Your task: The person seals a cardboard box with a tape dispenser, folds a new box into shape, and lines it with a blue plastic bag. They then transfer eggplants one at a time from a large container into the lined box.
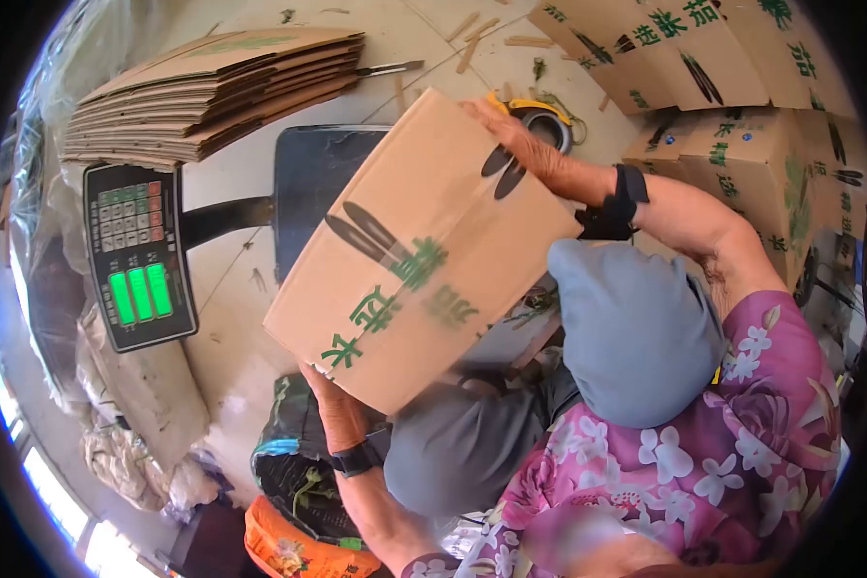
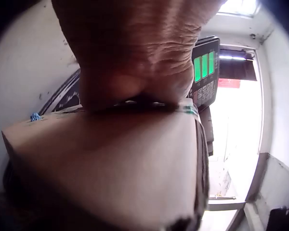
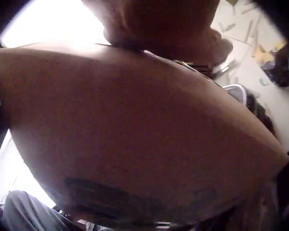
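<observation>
A cardboard box point(image 1: 395, 260) with green lettering and dark printed shapes is held tilted above the lap, partly covering the black platform point(image 1: 313, 173) of a scale. My left hand point(image 1: 337, 409) grips the box's lower left edge, its fingertips hidden by the box. In the left wrist view, the left hand point(image 2: 135, 62) bends over the carton's edge. On the opposite side my right hand point(image 1: 525, 144) holds the box near its upper corner. The right wrist view has the right hand point(image 3: 164, 24) at the box's far edge, fingers partly out of sight.
The scale's display point(image 1: 140, 255) glows green at left. Flattened cartons point(image 1: 212, 91) are piled behind it. Printed boxes point(image 1: 732, 173) stand stacked at right, near a tape dispenser point(image 1: 544, 120) on the floor. A black bag point(image 1: 303, 482) and an orange bag point(image 1: 294, 544) lie near the left arm.
</observation>
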`<state>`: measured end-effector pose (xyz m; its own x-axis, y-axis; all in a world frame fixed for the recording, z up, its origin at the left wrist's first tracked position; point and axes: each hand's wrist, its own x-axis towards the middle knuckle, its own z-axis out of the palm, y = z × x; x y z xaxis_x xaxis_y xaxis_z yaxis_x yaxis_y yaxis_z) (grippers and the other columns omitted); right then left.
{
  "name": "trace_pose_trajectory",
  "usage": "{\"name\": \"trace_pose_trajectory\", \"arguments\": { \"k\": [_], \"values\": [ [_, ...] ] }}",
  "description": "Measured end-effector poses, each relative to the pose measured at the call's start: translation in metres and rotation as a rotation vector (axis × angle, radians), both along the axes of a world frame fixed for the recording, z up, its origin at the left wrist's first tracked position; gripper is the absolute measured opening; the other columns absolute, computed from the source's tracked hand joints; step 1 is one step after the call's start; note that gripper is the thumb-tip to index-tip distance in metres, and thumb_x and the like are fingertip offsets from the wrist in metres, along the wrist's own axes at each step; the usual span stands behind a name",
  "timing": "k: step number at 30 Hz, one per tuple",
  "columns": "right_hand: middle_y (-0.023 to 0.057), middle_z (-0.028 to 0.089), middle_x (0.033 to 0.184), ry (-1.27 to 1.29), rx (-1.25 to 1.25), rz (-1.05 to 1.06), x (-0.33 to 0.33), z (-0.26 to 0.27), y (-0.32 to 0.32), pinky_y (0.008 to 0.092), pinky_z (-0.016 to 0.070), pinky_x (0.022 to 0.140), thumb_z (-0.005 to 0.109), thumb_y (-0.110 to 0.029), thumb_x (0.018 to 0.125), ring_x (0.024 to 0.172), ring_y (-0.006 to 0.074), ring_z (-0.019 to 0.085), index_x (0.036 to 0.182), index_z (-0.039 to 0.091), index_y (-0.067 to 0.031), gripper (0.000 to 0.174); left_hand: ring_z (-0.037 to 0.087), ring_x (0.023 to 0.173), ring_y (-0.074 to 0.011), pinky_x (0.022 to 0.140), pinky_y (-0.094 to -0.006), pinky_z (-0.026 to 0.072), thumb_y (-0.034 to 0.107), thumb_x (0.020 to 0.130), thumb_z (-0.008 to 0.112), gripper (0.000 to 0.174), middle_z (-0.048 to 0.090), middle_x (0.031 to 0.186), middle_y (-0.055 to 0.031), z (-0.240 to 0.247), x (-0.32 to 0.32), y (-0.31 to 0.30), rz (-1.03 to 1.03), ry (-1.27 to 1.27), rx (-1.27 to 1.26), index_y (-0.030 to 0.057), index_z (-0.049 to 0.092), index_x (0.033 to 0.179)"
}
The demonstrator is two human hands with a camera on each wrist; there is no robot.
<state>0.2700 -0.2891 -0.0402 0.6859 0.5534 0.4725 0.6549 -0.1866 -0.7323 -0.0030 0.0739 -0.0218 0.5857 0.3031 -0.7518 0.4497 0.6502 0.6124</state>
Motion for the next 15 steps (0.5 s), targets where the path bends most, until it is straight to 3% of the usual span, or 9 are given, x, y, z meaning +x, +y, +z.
{"name": "trace_pose_trajectory", "arguments": {
  "k": [2, 4, 5, 9, 12, 14, 15],
  "values": [
    [0.0227, 0.055, 0.118, 1.024, 0.199, -0.151, -0.001, 0.014, -0.017, 0.0423, 0.0437, 0.098, 0.06, -0.039, 0.093, 0.117, 0.0303, 0.053, 0.137, 0.043, -0.0048, 0.058, 0.06, 0.109, -0.0264, 0.094, -0.0404, 0.0496, 0.051, 0.098, 0.046, 0.06, 0.058, 0.127, -0.0145, 0.007, 0.006, -0.026, -0.037, 0.047, -0.121, 0.0035, 0.047, 0.135],
    [0.0223, 0.056, 0.117, 1.479, 0.31, -0.293, 0.002, 0.049, -0.023, 0.0436, 0.0445, 0.098, 0.054, -0.039, 0.097, 0.116, 0.0296, 0.054, 0.138, 0.042, -0.0051, 0.055, 0.059, 0.109, -0.0247, 0.094, -0.0382, 0.0486, 0.042, 0.097, 0.052, 0.055, 0.058, 0.124, -0.0148, 0.018, 0.02, -0.048, -0.106, 0.071, -0.263, 0.0008, 0.048, 0.133],
    [0.0188, 0.059, 0.117, 1.486, 0.095, -0.436, -0.007, 0.077, -0.013, 0.0405, 0.0448, 0.098, 0.05, -0.037, 0.099, 0.114, 0.0256, 0.056, 0.137, 0.043, -0.0053, 0.05, 0.059, 0.109, -0.0245, 0.094, -0.038, 0.0485, 0.042, 0.097, 0.052, 0.055, 0.058, 0.124, -0.0147, 0.017, 0.023, -0.056, -0.123, 0.074, -0.282, 0.0007, 0.048, 0.133],
    [0.0069, 0.06, 0.126, 1.355, -0.034, -0.023, -0.015, 0.047, -0.049, 0.031, 0.0403, 0.101, 0.037, -0.039, 0.105, 0.113, 0.015, 0.054, 0.137, 0.05, -0.0089, 0.045, 0.059, 0.108, -0.0236, 0.093, -0.0372, 0.0481, 0.04, 0.097, 0.053, 0.052, 0.058, 0.123, -0.0142, 0.021, 0.022, -0.069, -0.121, 0.12, -0.256, 0.0001, 0.05, 0.131],
    [0.0024, 0.061, 0.122, 1.455, 0.26, 0.06, -0.023, 0.026, -0.051, 0.0304, 0.0421, 0.099, 0.035, -0.046, 0.105, 0.11, 0.0113, 0.054, 0.13, 0.058, -0.0117, 0.048, 0.059, 0.108, -0.023, 0.093, -0.0366, 0.0478, 0.038, 0.097, 0.053, 0.051, 0.058, 0.123, -0.0138, 0.031, 0.023, -0.068, -0.112, 0.122, -0.174, -0.0003, 0.051, 0.13],
    [0.0042, 0.064, 0.118, 1.453, 0.249, -0.106, -0.024, 0.005, -0.045, 0.0312, 0.0454, 0.093, 0.038, -0.059, 0.1, 0.108, 0.0125, 0.057, 0.126, 0.062, -0.0123, 0.058, 0.058, 0.108, -0.0226, 0.092, -0.0362, 0.0477, 0.037, 0.097, 0.054, 0.05, 0.059, 0.122, -0.0135, 0.039, 0.021, -0.068, -0.085, 0.107, -0.12, -0.0006, 0.051, 0.129],
    [0.0042, 0.064, 0.118, 1.442, 0.25, -0.117, -0.016, 0.013, -0.045, 0.0312, 0.0454, 0.093, 0.038, -0.059, 0.1, 0.108, 0.0125, 0.057, 0.126, 0.062, -0.0123, 0.058, 0.058, 0.108, -0.0224, 0.092, -0.036, 0.0476, 0.037, 0.097, 0.054, 0.049, 0.059, 0.122, -0.0134, 0.046, 0.019, -0.068, -0.072, 0.115, -0.088, -0.0007, 0.052, 0.128]
  ]
}}
